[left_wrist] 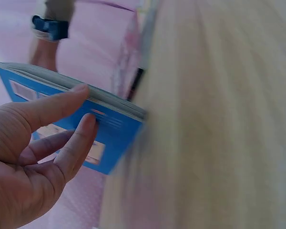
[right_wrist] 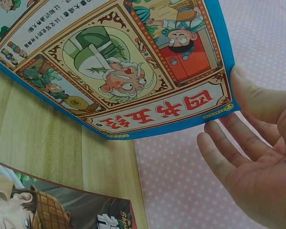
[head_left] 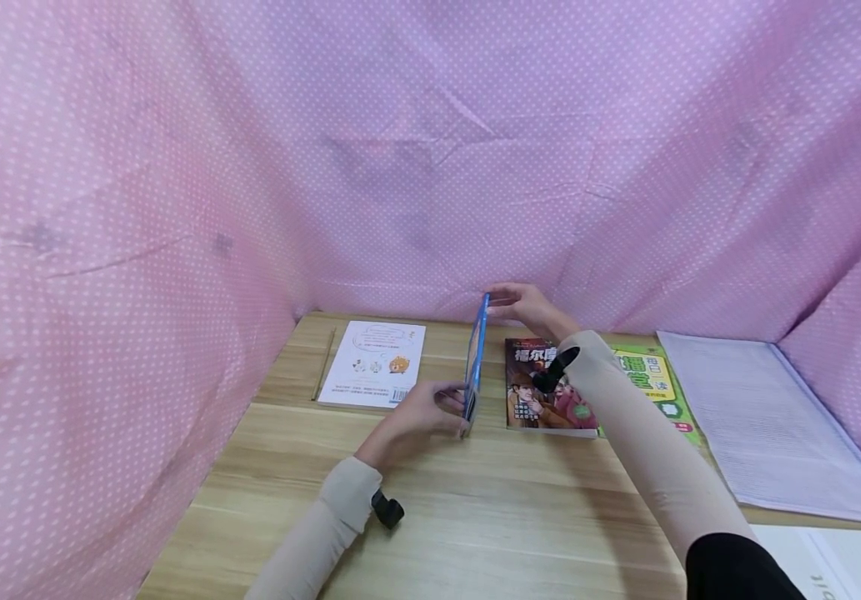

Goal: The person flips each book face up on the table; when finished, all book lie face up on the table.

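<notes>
A thin blue book (head_left: 475,367) stands on its edge on the wooden table (head_left: 490,517), cover upright. My left hand (head_left: 430,412) grips its near end. In the left wrist view the index finger lies on the page edge and the middle finger on the blue cover (left_wrist: 109,138) of that book; the thumb of my left hand (left_wrist: 38,152) is hidden. My right hand (head_left: 523,304) is at the far top corner. In the right wrist view my right hand (right_wrist: 248,157) has its thumb against the corner of the illustrated cover (right_wrist: 133,62), fingers straight below it.
A dark detective book (head_left: 543,392) lies flat just right of the blue one, a green book (head_left: 655,379) beyond it, then a large white pad (head_left: 768,425). A white booklet (head_left: 377,362) and a thin stick (head_left: 323,364) lie at the left. Pink dotted cloth (head_left: 430,167) walls the table.
</notes>
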Demonstrator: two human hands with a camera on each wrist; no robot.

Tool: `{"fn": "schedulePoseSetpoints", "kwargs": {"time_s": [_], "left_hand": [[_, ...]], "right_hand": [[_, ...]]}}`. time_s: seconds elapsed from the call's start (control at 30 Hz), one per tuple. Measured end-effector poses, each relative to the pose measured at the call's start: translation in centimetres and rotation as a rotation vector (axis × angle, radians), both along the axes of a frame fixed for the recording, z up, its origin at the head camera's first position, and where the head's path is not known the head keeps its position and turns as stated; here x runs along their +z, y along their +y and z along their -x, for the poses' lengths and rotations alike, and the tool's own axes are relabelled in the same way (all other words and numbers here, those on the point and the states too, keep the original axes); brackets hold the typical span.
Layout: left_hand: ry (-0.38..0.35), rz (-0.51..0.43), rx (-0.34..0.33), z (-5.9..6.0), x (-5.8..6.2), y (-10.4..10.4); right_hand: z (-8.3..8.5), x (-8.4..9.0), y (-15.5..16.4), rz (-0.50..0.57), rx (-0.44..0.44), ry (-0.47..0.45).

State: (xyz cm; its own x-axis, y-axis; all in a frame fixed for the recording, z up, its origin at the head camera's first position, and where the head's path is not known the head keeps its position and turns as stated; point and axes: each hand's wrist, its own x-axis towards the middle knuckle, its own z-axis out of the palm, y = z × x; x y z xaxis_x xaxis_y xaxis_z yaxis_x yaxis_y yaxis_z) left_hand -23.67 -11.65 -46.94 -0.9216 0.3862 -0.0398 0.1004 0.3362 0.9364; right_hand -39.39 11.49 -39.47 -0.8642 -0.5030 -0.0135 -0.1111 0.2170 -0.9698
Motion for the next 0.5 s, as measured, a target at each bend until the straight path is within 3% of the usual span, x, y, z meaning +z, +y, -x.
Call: {"fn": "schedulePoseSetpoints", "kwargs": {"time_s": [0.27, 0.5], "left_hand": [[0.115, -0.003, 0.021, -0.8, 3.4, 0.1], [0.238, 0.029, 0.076, -1.1, 4.5, 0.8]], "right_hand": [[-0.1, -0.1, -0.2, 0.017, 0.002, -0.014], [0.0, -0.2, -0.5, 0.018, 0.011, -0.008]]}}
